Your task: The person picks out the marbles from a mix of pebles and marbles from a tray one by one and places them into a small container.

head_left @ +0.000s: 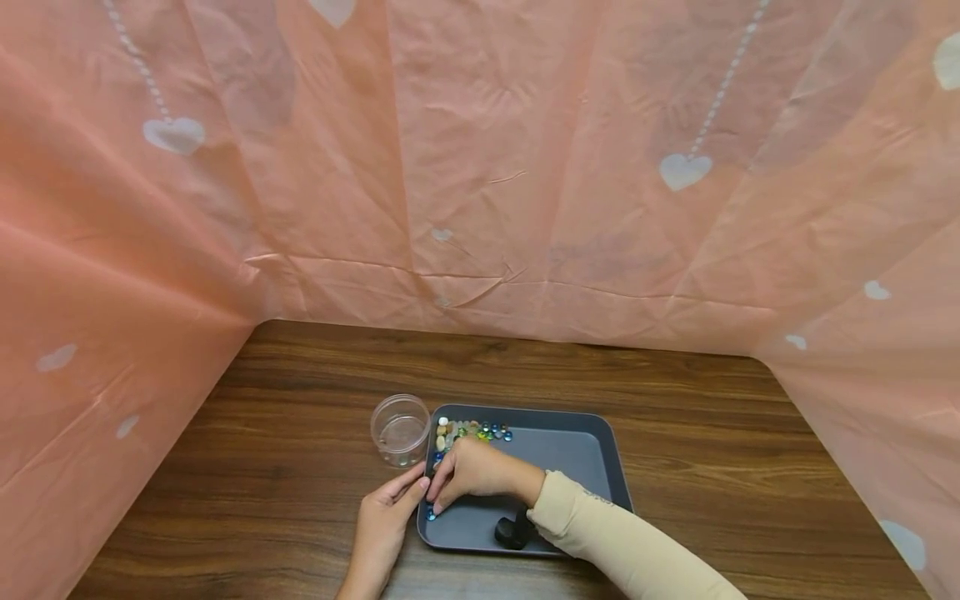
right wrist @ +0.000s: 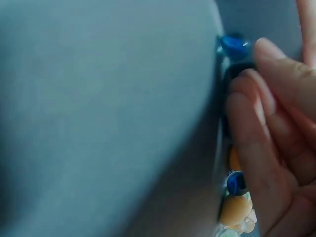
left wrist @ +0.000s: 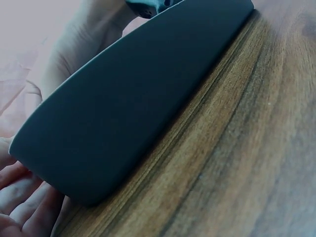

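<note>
A dark grey tray (head_left: 570,467) lies on the table, its outer wall (left wrist: 128,103) filling much of the left wrist view. My left hand (head_left: 381,521) grips the tray's near-left edge, thumb at the rim and fingers outside. Over the tray's left side, my right hand (head_left: 480,468) has its fingers bent down by the wall. Beside its thumb tip is a blue glass pebble (right wrist: 234,47); whether the fingers pinch anything is unclear. More pebbles run along the wall, including another blue one (right wrist: 236,183) and an orange-tan one (right wrist: 235,211).
A clear round plastic tub (head_left: 401,431) stands against the tray's left side, a few pebbles at its bottom. Coloured pebbles (head_left: 486,431) line the tray's far-left corner. A black device (head_left: 512,532) sits under the right wrist. Pink curtain (head_left: 480,208) surrounds the wooden table (head_left: 300,400).
</note>
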A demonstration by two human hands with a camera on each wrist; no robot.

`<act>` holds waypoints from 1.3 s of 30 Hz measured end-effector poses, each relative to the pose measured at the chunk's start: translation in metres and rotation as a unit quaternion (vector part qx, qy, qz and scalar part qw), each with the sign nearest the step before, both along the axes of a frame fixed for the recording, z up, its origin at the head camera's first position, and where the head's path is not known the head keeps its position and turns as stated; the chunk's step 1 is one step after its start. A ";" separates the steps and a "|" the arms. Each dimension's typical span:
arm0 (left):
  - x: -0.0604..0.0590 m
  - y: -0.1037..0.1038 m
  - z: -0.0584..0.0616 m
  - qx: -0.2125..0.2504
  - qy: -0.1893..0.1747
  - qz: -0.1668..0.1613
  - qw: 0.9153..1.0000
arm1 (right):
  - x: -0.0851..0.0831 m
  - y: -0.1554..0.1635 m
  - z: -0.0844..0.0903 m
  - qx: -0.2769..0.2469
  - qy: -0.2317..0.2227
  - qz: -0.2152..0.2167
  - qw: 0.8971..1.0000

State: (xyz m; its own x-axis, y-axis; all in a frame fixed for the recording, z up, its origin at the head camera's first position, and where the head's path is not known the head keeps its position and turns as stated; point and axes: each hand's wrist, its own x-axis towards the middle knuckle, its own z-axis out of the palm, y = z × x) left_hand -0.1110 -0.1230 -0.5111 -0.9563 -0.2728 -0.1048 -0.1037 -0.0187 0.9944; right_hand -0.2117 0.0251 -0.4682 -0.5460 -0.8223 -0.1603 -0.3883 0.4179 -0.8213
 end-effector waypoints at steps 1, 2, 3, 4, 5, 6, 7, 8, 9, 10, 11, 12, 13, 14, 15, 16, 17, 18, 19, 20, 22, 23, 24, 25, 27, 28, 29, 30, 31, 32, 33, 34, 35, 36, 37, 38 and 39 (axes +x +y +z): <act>0.000 0.000 0.000 -0.002 0.001 0.001 1.000 | 0.000 0.000 0.000 0.003 0.010 0.007 1.000; 0.000 0.000 0.000 -0.003 0.002 0.002 1.000 | 0.001 -0.001 -0.001 0.006 0.021 0.015 1.000; 0.000 0.000 0.000 -0.005 0.003 0.001 1.000 | 0.001 -0.001 -0.001 0.008 0.030 0.024 0.999; 0.000 0.000 0.000 -0.006 0.004 0.001 1.000 | 0.002 -0.001 -0.001 0.009 0.040 0.033 0.999; 0.000 0.000 0.000 -0.007 0.003 0.001 1.000 | 0.003 -0.001 -0.001 0.011 0.048 0.041 0.998; 0.000 0.000 0.000 -0.009 0.002 0.001 1.000 | 0.003 -0.002 -0.001 0.012 0.057 0.048 0.997; -0.001 0.000 0.000 -0.009 0.002 0.001 1.000 | 0.004 -0.002 -0.001 0.012 0.065 0.056 0.996; -0.001 0.000 0.000 -0.009 0.002 0.002 1.000 | 0.005 -0.002 -0.001 0.014 0.069 0.062 0.996; -0.001 0.000 0.000 -0.009 0.002 0.003 1.000 | 0.006 -0.002 -0.001 0.016 0.073 0.068 0.995; -0.001 0.000 0.000 -0.009 0.002 0.004 1.000 | 0.007 -0.003 -0.001 0.020 0.075 0.072 0.994; -0.001 0.000 0.000 -0.008 0.002 0.005 1.000 | 0.008 -0.003 0.000 0.023 0.071 0.076 0.994; -0.001 0.000 0.000 -0.006 0.003 0.004 1.000 | 0.010 -0.003 0.000 0.027 0.069 0.082 0.994; -0.001 0.000 0.000 -0.005 0.003 0.004 1.000 | 0.011 -0.004 0.001 0.031 0.065 0.087 0.994; -0.001 0.000 0.000 -0.003 0.003 0.005 1.000 | 0.012 -0.004 0.001 0.036 0.060 0.090 0.993; -0.001 0.000 0.000 -0.002 0.003 0.005 1.000 | 0.013 -0.005 0.002 0.040 0.058 0.094 0.993; -0.001 0.001 -0.001 -0.002 0.002 0.005 1.000 | 0.014 -0.005 0.002 0.043 0.055 0.098 0.993; -0.001 0.001 -0.001 -0.002 0.001 0.005 1.000 | 0.014 -0.006 0.003 0.045 0.049 0.100 0.993; -0.001 0.001 0.000 -0.003 0.000 0.005 1.000 | 0.015 -0.006 0.003 0.046 0.050 0.103 0.992; -0.001 0.000 0.000 -0.002 0.000 0.006 1.000 | 0.015 -0.007 0.003 0.048 0.051 0.105 0.992; -0.001 0.000 0.000 -0.002 0.000 0.006 1.000 | 0.016 -0.007 0.004 0.048 0.051 0.107 0.992; -0.001 0.000 0.000 -0.003 -0.001 0.006 1.000 | 0.014 -0.007 0.002 0.044 0.049 0.110 0.992; -0.001 0.000 0.000 -0.004 -0.001 0.006 1.000 | 0.012 -0.006 0.001 0.038 0.036 0.105 0.993; 0.000 0.000 0.000 -0.006 0.000 0.006 1.000 | 0.011 -0.004 -0.001 0.034 0.023 0.097 0.994; 0.000 0.000 0.000 -0.008 0.001 0.006 1.000 | 0.008 -0.003 -0.003 0.025 0.003 0.085 0.996; 0.000 0.001 0.000 -0.012 0.003 0.005 1.000 | 0.003 0.001 -0.008 -0.004 -0.066 0.050 0.997; 0.000 0.001 0.000 -0.012 0.004 0.004 1.000 | 0.001 0.003 -0.011 -0.020 -0.108 0.026 0.994; 0.001 0.001 -0.001 -0.012 0.005 0.004 1.000 | -0.001 0.005 -0.013 -0.040 -0.148 0.002 0.988; 0.001 0.001 -0.001 -0.012 0.007 0.003 1.000 | -0.003 0.007 -0.015 -0.059 -0.180 -0.017 0.982; 0.001 0.000 -0.001 -0.010 0.007 0.002 1.000 | -0.004 0.008 -0.016 -0.080 -0.214 -0.035 0.973; 0.002 0.000 0.000 -0.008 0.006 0.000 1.000 | -0.006 0.010 -0.016 -0.099 -0.245 -0.053 0.963; 0.002 0.000 0.000 -0.008 0.005 0.000 1.000 | -0.008 0.011 -0.016 -0.116 -0.269 -0.069 0.954; 0.002 0.000 0.000 -0.007 0.005 -0.001 1.000 | -0.010 0.012 -0.015 -0.135 -0.285 -0.083 0.945; 0.002 0.000 0.000 -0.009 0.005 0.000 1.000 | -0.012 0.013 -0.014 -0.152 -0.300 -0.096 0.937; 0.002 -0.001 0.000 -0.009 0.005 0.001 1.000 | -0.014 0.014 -0.013 -0.171 -0.315 -0.111 0.927; 0.002 -0.001 0.001 -0.009 0.005 0.001 1.000 | -0.016 0.014 -0.011 -0.188 -0.330 -0.126 0.916; 0.001 -0.001 0.001 -0.008 0.005 0.002 1.000 | -0.018 0.015 -0.009 -0.206 -0.336 -0.136 0.909; 0.001 -0.001 0.001 -0.007 0.006 0.004 1.000 | -0.019 0.015 -0.008 -0.222 -0.345 -0.148 0.900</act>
